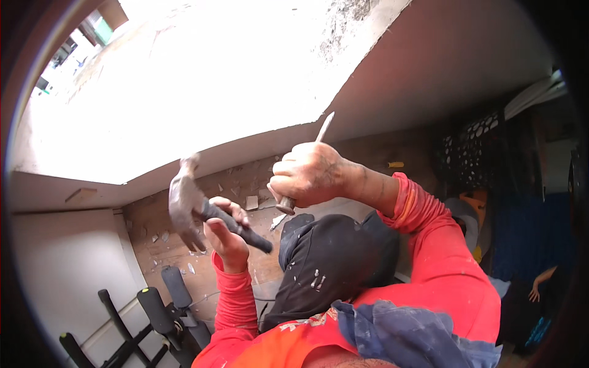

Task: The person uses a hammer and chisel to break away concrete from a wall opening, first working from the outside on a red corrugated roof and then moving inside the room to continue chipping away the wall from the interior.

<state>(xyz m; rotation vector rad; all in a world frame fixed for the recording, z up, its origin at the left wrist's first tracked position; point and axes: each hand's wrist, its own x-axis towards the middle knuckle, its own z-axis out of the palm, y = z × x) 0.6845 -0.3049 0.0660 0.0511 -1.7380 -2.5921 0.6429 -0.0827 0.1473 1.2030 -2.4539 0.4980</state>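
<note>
My left hand [229, 246] is closed loosely round the dark grip of a claw hammer [184, 199]. The hammer's grey metal head points up and to the left, its claw hanging down. In my right hand [310, 175], a fist, is a metal chisel [326, 126]. Its pointed end sticks up beside the edge of a bright white wall [233, 104], and I cannot tell whether it touches. The chisel's round struck end shows below the fist. Near the top, the wall's surface is rough and broken.
Chips of debris [252, 202] lie on the brown floor [162, 224]. Black padded bars of a frame [156, 310] stand at the lower left. A small yellow object [396, 164] lies beyond my right forearm. At the far right, another person's hand [535, 291] shows.
</note>
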